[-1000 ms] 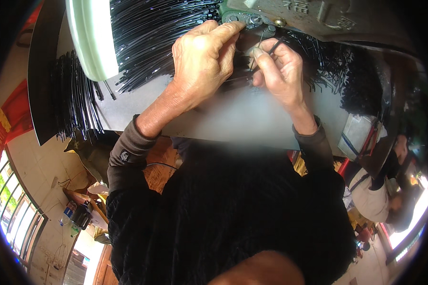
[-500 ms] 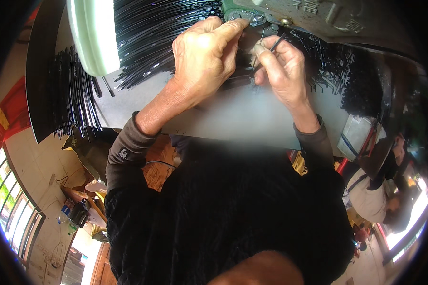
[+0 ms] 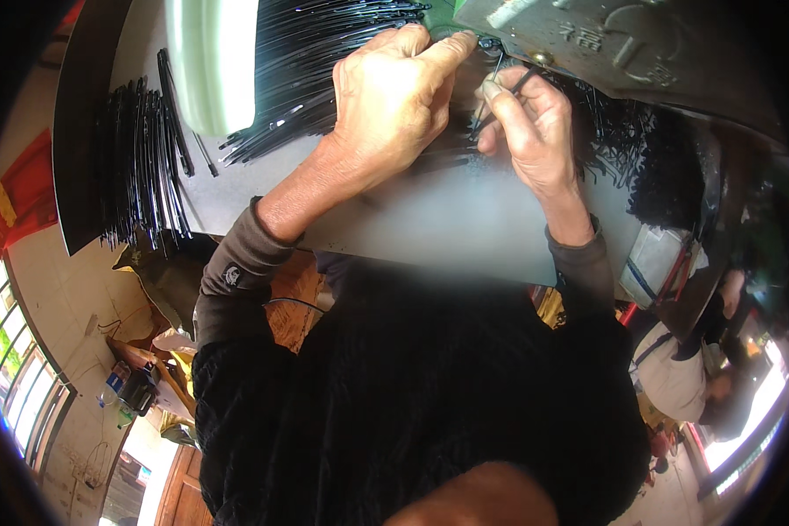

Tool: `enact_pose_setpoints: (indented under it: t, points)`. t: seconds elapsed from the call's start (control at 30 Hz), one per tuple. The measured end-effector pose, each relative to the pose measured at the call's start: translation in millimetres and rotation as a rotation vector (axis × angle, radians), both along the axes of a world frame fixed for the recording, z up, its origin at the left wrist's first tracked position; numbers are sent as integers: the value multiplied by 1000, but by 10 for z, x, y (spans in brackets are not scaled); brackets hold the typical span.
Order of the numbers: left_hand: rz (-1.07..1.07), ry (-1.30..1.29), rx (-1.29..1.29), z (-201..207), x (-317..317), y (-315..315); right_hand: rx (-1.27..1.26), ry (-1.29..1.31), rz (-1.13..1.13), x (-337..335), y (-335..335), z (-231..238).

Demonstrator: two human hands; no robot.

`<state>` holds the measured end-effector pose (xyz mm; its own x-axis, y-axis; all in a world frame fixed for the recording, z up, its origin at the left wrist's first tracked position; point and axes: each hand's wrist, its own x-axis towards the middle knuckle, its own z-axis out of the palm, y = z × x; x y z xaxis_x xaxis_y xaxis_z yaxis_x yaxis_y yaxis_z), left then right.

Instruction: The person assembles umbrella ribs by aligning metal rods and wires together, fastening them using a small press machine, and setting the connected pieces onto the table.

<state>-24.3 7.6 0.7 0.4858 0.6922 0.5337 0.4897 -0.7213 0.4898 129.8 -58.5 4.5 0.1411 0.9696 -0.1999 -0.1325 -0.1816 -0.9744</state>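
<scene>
The thin rod (image 3: 500,67) stands tilted just below the machine (image 3: 587,44), pinched between thumb and fingers of your right hand (image 3: 530,123), a grip that seems meant to keep it steady. Your left hand (image 3: 390,105) curls beside it, forefinger reaching to the machine; you can't tell whether it grips anything. Black strips (image 3: 298,79) lie fanned on the tabletop (image 3: 237,184), probably for easy reach. Farther right, a pale box (image 3: 650,254) has slim red items by it; its contents can't be made out.
</scene>
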Motion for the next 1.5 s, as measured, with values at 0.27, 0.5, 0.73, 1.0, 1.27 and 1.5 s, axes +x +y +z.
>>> enact_pose_setpoints:
  t: [0.27, 0.5, 0.73, 1.0, 1.27, 1.5]
  points:
    - [-8, -83, 44, -38, 8, 17, 49, -14, -14, -5, -8, -51]
    - [-66, 363, 235, 153, -90, -18, -65, 110, -2, 43, -27, -48]
    - [-297, -117, -1393, 351, -378, -129, 88, 328, -76, -165, -188, 37]
    - [-392, -471, -1850, 252, -630, 6, 123, 413, -13, -251, -198, -26]
    - [-317, -326, -1662, 277, -753, 8, 20, 621, 57, -246, -87, -107]
    - [-338, -77, -1248, 432, -809, 41, 58, 680, 146, -307, 27, -20]
